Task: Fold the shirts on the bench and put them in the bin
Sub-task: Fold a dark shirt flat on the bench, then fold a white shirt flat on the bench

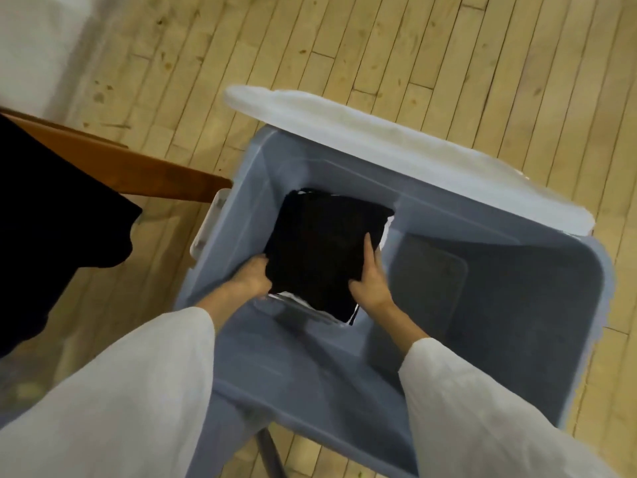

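Observation:
A folded black shirt (324,250) lies low inside the blue-grey bin (517,270), towards its left end, on top of white fabric that peeks out at its edges. My left hand (251,276) grips the shirt's near-left edge. My right hand (370,281) holds the near-right edge, with the thumb lying flat on top. Both arms reach down into the bin in white sleeves. Another black shirt (51,219) hangs over the wooden bench (155,174) at the left.
The bin's white lid (396,150) leans open at its far side. A white latch handle (210,222) sits on the bin's left end, close to the bench tip. The bin's right half shows a bare floor. Light wooden floorboards surround everything.

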`<control>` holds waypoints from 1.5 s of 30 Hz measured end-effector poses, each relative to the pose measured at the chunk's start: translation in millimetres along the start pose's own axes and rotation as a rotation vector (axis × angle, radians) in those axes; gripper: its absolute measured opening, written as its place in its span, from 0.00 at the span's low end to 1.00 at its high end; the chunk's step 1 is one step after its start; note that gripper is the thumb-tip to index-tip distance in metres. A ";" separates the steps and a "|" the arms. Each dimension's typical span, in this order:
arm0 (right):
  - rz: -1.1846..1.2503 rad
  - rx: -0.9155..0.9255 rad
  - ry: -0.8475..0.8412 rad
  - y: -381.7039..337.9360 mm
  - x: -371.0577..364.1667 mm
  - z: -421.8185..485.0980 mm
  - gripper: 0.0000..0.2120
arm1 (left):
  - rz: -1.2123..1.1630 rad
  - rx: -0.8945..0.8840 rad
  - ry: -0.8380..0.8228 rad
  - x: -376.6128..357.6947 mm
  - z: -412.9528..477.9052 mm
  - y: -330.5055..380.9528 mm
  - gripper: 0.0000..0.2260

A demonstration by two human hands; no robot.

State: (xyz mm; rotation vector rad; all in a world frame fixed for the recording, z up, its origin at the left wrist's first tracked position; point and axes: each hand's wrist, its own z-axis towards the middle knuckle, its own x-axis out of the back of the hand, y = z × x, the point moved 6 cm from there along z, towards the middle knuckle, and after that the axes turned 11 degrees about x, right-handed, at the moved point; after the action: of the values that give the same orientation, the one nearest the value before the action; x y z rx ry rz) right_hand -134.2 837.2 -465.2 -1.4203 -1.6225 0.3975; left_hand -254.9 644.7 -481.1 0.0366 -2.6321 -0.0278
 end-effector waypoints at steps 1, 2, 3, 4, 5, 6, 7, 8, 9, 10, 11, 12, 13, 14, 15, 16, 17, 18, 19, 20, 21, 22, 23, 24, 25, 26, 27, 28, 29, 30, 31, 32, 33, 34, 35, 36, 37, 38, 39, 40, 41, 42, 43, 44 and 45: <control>-0.007 -0.002 0.046 1.9 1.3 0.6 0.46 | -0.008 -0.028 0.007 -1.5 2.6 -1.3 0.27; -0.018 0.000 0.085 2.9 2.6 -1.2 0.45 | 0.011 -0.056 0.002 -3.9 3.4 -2.2 0.28; -0.027 0.012 0.108 4.2 3.4 -2.9 0.45 | 0.025 -0.074 -0.003 -7.4 4.4 -2.1 0.30; -0.027 0.022 0.109 7.0 2.9 -3.9 0.45 | 0.036 -0.063 -0.012 -11.2 6.6 -3.0 0.31; -0.027 0.016 0.101 10.2 2.6 -4.5 0.45 | 0.041 -0.034 -0.017 -13.5 6.8 -3.3 0.31; -0.040 -0.012 0.091 12.4 3.2 -3.2 0.45 | 0.053 0.005 -0.016 -14.1 6.1 -3.5 0.29; -0.073 -0.063 0.086 13.5 4.2 -2.8 0.45 | 0.083 0.031 -0.006 -14.6 1.8 -1.2 0.26; -0.139 -0.099 0.117 12.2 6.7 -2.9 0.44 | 0.147 0.053 0.035 -14.2 -6.4 2.3 0.24; -0.236 -0.073 0.196 6.1 9.9 -1.6 0.42 | 0.241 0.057 0.113 -13.4 -17.2 7.2 0.23; -0.337 0.034 0.299 -4.8 11.5 1.5 0.40 | 0.338 0.033 0.211 -14.2 -29.4 15.2 0.24; -0.425 0.186 0.375 -19.3 10.2 4.7 0.37 | 0.408 -0.021 0.289 -19.0 -41.4 25.6 0.26; -0.523 0.333 0.385 -34.3 3.7 12.0 0.35 | 0.453 -0.100 0.316 -28.9 -47.4 35.3 0.29; -0.632 0.457 0.335 -44.2 -5.3 19.5 0.33 | 0.506 -0.184 0.271 -45.6 -53.1 44.7 0.32; -0.727 0.518 0.233 -49.2 -17.3 31.0 0.32 | 0.559 -0.246 0.179 -61.4 -52.8 48.7 0.35; -0.793 0.510 0.135 -45.0 -24.2 40.2 0.31 | 0.607 -0.269 0.074 -74.9 -54.0 51.2 0.37; -0.830 0.447 0.046 -35.9 -27.4 48.7 0.31 | 0.640 -0.266 -0.012 -82.6 -53.5 49.6 0.38; -0.857 0.354 -0.033 -22.1 -28.5 54.1 0.33 | 0.665 -0.253 -0.065 -86.5 -52.4 45.4 0.38; -0.888 0.263 -0.091 -8.2 -26.5 55.5 0.35 | 0.688 -0.239 -0.091 -88.0 -50.5 40.1 0.38; -0.907 0.190 -0.128 2.2 -24.2 55.7 0.37 | 0.706 -0.226 -0.111 -87.4 -47.9 33.7 0.38; -0.907 0.136 -0.157 8.2 -22.1 56.1 0.39 | 0.716 -0.211 -0.139 -85.8 -44.9 27.4 0.38; -0.902 0.098 -0.192 10.2 -21.1 59.0 0.42 | 0.707 -0.199 -0.167 -84.0 -40.6 21.1 0.37; -0.900 0.070 -0.239 9.1 -21.1 64.0 0.43 | 0.692 -0.197 -0.192 -80.9 -36.9 16.8 0.37; -0.894 0.044 -0.284 6.1 -20.5 69.4 0.45 | 0.677 -0.211 -0.207 -77.0 -35.0 15.9 0.36; -0.883 0.019 -0.328 2.3 -19.1 74.4 0.45 | 0.672 -0.224 -0.221 -72.1 -35.8 17.5 0.36; -0.869 -0.009 -0.365 -1.5 -16.4 77.7 0.46 | 0.666 -0.230 -0.240 -67.8 -37.8 20.2 0.35; -0.863 -0.036 -0.402 -6.2 -14.5 78.7 0.46 | 0.641 -0.218 -0.266 -63.0 -43.1 22.0 0.35; -0.868 -0.050 -0.426 -13.2 -12.5 79.7 0.45 | 0.601 -0.194 -0.282 -57.1 -49.4 23.8 0.35; -0.866 -0.051 -0.428 -19.3 -10.7 79.4 0.44 | 0.564 -0.173 -0.283 -52.4 -54.1 27.7 0.35; -0.854 -0.018 -0.389 -33.0 -9.5 75.7 0.42 | 0.509 -0.156 -0.250 -42.6 -61.3 29.1 0.35; -0.810 0.023 -0.323 -46.6 -9.0 70.6 0.40 | 0.441 -0.150 -0.205 -32.1 -65.9 31.9 0.34; -0.741 0.071 -0.235 -63.7 -7.5 62.5 0.39 | 0.348 -0.153 -0.152 -18.9 -71.6 34.4 0.33; -0.647 0.097 -0.153 -79.2 -7.0 53.6 0.38 | 0.243 -0.169 -0.104 -3.9 -76.6 37.6 0.31; -0.533 0.111 -0.094 -96.7 -5.9 43.5 0.36 | 0.134 -0.193 -0.058 14.5 -85.1 39.7 0.29; -0.410 0.103 -0.064 -111.8 -5.6 33.4 0.32 | 0.037 -0.226 -0.019 31.7 -94.5 42.6 0.26; -0.303 0.109 -0.055 -134.3 -5.2 19.6 0.26 | -0.061 -0.245 0.009 50.6 -110.0 41.2 0.23; -0.215 0.112 -0.049 -150.9 -5.8 5.5 0.20 | -0.148 -0.254 0.024 62.9 -124.2 40.6 0.19; -0.154 0.150 -0.033 -179.1 -3.3 -12.4 0.15 | -0.233 -0.265 0.068 82.5 -147.2 37.1 0.16; -0.108 0.186 -0.024 -203.0 -3.1 -31.8 0.12 | -0.324 -0.277 0.106 96.5 -168.4 32.5 0.13; -0.065 0.216 -0.015 -227.4 -2.9 -51.5 0.11 | -0.428 -0.295 0.143 110.0 -191.4 25.5 0.12; -0.034 0.246 -0.007 -249.5 -4.0 -70.1 0.11 | -0.525 -0.325 0.194 122.0 -212.9 15.8 0.11; -0.010 0.284 -0.008 -274.8 -4.4 -89.1 0.11 | -0.603 -0.362 0.273 136.4 -237.5 1.4 0.10; 0.014 0.316 -0.007 -295.9 -5.3 -102.8 0.10 | -0.666 -0.396 0.344 147.2 -255.8 -13.5 0.09; 0.040 0.347 -0.012 -318.6 -7.0 -118.2 0.08 | -0.697 -0.424 0.405 156.5 -276.3 -32.2 0.09; 0.063 0.381 -0.037 -340.4 -9.5 -134.1 0.07 | -0.712 -0.441 0.456 162.6 -294.8 -50.4 0.08; 0.096 0.425 -0.077 -362.8 -15.3 -151.3 0.08 | -0.736 -0.444 0.511 167.4 -311.4 -72.3 0.10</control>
State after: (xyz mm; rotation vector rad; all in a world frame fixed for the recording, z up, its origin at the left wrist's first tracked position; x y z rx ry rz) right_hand -238.0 672.9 -123.3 -1.1698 -1.4251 0.8099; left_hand -247.6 563.1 -129.6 0.7448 -1.9236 -0.7413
